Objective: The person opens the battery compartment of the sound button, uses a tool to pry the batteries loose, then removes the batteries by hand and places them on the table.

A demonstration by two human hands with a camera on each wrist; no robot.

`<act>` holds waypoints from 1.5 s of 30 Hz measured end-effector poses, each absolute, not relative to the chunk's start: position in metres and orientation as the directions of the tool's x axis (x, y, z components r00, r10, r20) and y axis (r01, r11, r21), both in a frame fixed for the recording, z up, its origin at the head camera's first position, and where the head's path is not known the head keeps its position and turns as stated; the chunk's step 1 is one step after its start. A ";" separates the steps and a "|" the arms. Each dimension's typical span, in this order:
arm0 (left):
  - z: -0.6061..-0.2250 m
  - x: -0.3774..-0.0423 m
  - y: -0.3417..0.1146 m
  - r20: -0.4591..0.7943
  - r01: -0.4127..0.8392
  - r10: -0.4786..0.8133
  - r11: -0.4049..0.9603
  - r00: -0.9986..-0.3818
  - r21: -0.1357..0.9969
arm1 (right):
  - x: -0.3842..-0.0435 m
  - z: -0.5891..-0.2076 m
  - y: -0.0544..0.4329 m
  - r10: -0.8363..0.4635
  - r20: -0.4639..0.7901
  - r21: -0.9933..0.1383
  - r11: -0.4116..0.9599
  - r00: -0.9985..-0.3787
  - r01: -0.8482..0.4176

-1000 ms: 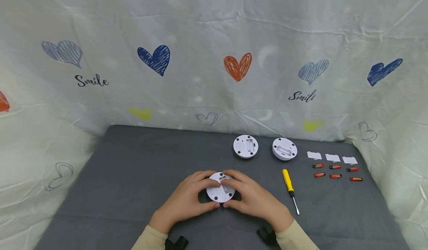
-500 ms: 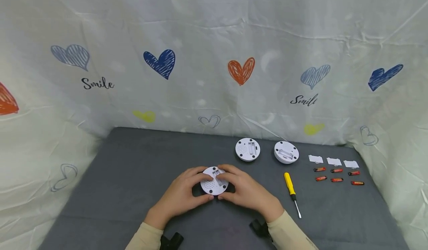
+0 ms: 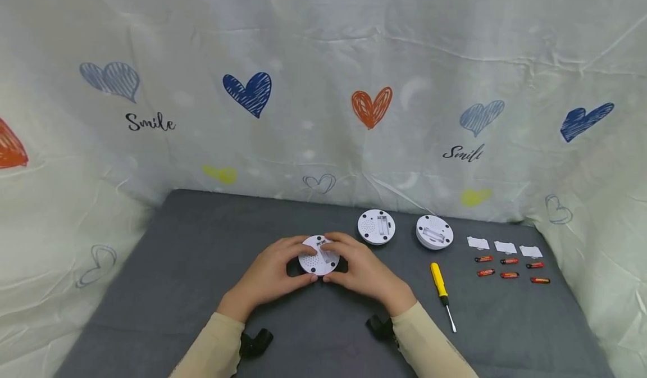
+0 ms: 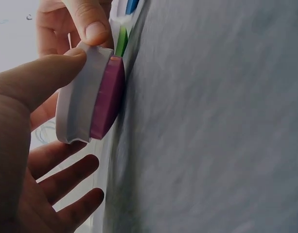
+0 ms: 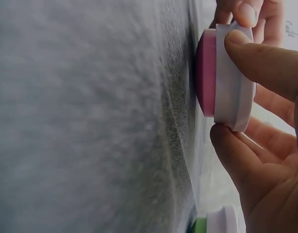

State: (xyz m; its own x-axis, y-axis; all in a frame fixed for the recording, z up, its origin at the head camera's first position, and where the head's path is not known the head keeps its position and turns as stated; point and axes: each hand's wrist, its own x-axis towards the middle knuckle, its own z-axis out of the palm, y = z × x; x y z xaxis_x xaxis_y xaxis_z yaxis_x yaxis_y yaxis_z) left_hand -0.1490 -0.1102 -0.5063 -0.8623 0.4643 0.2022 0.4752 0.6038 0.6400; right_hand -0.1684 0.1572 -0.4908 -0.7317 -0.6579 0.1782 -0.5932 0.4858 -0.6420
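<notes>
Both hands hold a round buzzer (image 3: 319, 264) upside down, its white base upward and its pink button (image 5: 207, 73) facing the grey cloth. The base shows speaker holes, dark feet and a battery slot with bare contacts. My left hand (image 3: 272, 270) grips the left rim, thumb at the near edge and fingers on top and behind. My right hand (image 3: 363, 267) grips the right rim the same way, its index finger lying over the battery slot. In the left wrist view, the left thumb (image 4: 46, 75) presses the white side, and the lower fingers stand off it.
Two more upturned buzzers, a left one (image 3: 376, 227) and a right one (image 3: 434, 232), sit at the back. A yellow-handled screwdriver (image 3: 438, 279) lies on the right. Beyond it are white battery covers (image 3: 505, 247) and several red batteries (image 3: 509, 275). A printed curtain (image 3: 303, 114) hangs behind.
Both hands have carried the buzzer away from the body and slightly left, across the cloth. Their hold on it looks the same. The head view has shifted a little.
</notes>
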 end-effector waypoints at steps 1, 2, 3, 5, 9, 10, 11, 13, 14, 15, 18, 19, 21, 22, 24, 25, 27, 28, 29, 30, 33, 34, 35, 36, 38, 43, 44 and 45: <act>-0.505 -0.152 -0.111 0.202 0.478 0.467 0.607 -0.861 0.635 | -0.171 -0.491 0.156 -0.653 0.175 -0.644 0.490 -0.737 -0.587; -0.504 -0.155 -0.111 0.200 0.480 0.470 0.609 -0.860 0.631 | -0.173 -0.492 0.155 -0.649 0.171 -0.647 0.494 -0.742 -0.581; -0.503 -0.158 -0.112 0.198 0.481 0.471 0.612 -0.859 0.628 | -0.175 -0.492 0.154 -0.644 0.168 -0.651 0.496 -0.746 -0.575; -0.501 -0.163 -0.114 0.193 0.479 0.471 0.620 -0.860 0.621 | -0.179 -0.493 0.152 -0.639 0.156 -0.654 0.505 -0.753 -0.564; -0.499 -0.173 -0.116 0.176 0.470 0.474 0.624 -0.863 0.624 | -0.186 -0.493 0.147 -0.619 0.142 -0.662 0.521 -0.773 -0.539; -0.498 -0.175 -0.117 0.173 0.470 0.476 0.624 -0.862 0.624 | -0.188 -0.493 0.146 -0.612 0.139 -0.663 0.527 -0.779 -0.532; -0.498 -0.178 -0.117 0.167 0.467 0.478 0.625 -0.862 0.626 | -0.189 -0.493 0.145 -0.605 0.136 -0.665 0.531 -0.785 -0.525; -0.498 -0.183 -0.118 0.159 0.467 0.483 0.626 -0.861 0.625 | -0.192 -0.493 0.143 -0.591 0.126 -0.668 0.543 -0.797 -0.509; -0.499 -0.186 -0.118 0.156 0.467 0.485 0.629 -0.860 0.622 | -0.193 -0.493 0.142 -0.584 0.122 -0.670 0.548 -0.802 -0.501; -0.499 -0.188 -0.119 0.153 0.467 0.486 0.630 -0.860 0.620 | -0.195 -0.494 0.141 -0.578 0.119 -0.671 0.552 -0.807 -0.494; -0.500 -0.195 -0.119 0.152 0.469 0.487 0.636 -0.860 0.613 | -0.198 -0.494 0.137 -0.559 0.113 -0.672 0.566 -0.821 -0.478; -0.500 -0.196 -0.119 0.155 0.471 0.487 0.637 -0.860 0.610 | -0.199 -0.494 0.136 -0.555 0.113 -0.672 0.568 -0.824 -0.475; -0.499 -0.200 -0.119 0.156 0.471 0.485 0.641 -0.860 0.606 | -0.200 -0.494 0.134 -0.544 0.115 -0.672 0.573 -0.831 -0.468; -0.499 -0.201 -0.119 0.155 0.470 0.484 0.643 -0.861 0.605 | -0.201 -0.494 0.133 -0.539 0.115 -0.673 0.575 -0.834 -0.465; -0.499 -0.204 -0.118 0.155 0.469 0.481 0.651 -0.863 0.597 | -0.202 -0.494 0.132 -0.532 0.121 -0.674 0.576 -0.838 -0.463; -0.498 -0.206 -0.118 0.153 0.468 0.479 0.654 -0.864 0.594 | -0.203 -0.494 0.131 -0.528 0.122 -0.674 0.577 -0.841 -0.461; -0.498 -0.209 -0.116 0.155 0.470 0.477 0.662 -0.865 0.583 | -0.205 -0.495 0.131 -0.519 0.135 -0.671 0.578 -0.844 -0.463; -0.498 -0.210 -0.116 0.158 0.472 0.477 0.665 -0.865 0.579 | -0.206 -0.495 0.131 -0.516 0.140 -0.669 0.580 -0.845 -0.464; -0.498 -0.211 -0.115 0.162 0.475 0.476 0.668 -0.865 0.573 | -0.207 -0.495 0.130 -0.513 0.145 -0.667 0.581 -0.846 -0.467; -0.498 -0.212 -0.114 0.163 0.475 0.475 0.671 -0.865 0.569 | -0.208 -0.495 0.130 -0.511 0.145 -0.663 0.585 -0.847 -0.466; -0.496 -0.213 -0.114 0.161 0.472 0.470 0.678 -0.868 0.564 | -0.209 -0.494 0.128 -0.510 0.136 -0.656 0.595 -0.849 -0.463; -0.496 -0.213 -0.114 0.160 0.470 0.468 0.679 -0.869 0.563 | -0.209 -0.493 0.128 -0.511 0.132 -0.656 0.598 -0.849 -0.461; -0.495 -0.214 -0.114 0.161 0.469 0.466 0.681 -0.870 0.562 | -0.209 -0.493 0.128 -0.511 0.128 -0.655 0.600 -0.850 -0.459; -0.495 -0.214 -0.113 0.160 0.467 0.465 0.683 -0.871 0.561 | -0.209 -0.492 0.127 -0.511 0.123 -0.654 0.603 -0.851 -0.456; -0.495 -0.214 -0.113 0.160 0.466 0.462 0.687 -0.872 0.557 | -0.209 -0.491 0.127 -0.509 0.119 -0.655 0.605 -0.853 -0.453; -0.496 -0.214 -0.112 0.158 0.460 0.454 0.697 -0.877 0.550 | -0.209 -0.490 0.127 -0.507 0.115 -0.659 0.605 -0.854 -0.448; -0.496 -0.213 -0.112 0.156 0.457 0.451 0.699 -0.879 0.550 | -0.209 -0.491 0.127 -0.508 0.115 -0.659 0.604 -0.854 -0.448; -0.497 -0.212 -0.111 0.154 0.454 0.449 0.701 -0.880 0.551 | -0.209 -0.491 0.126 -0.509 0.112 -0.659 0.605 -0.853 -0.447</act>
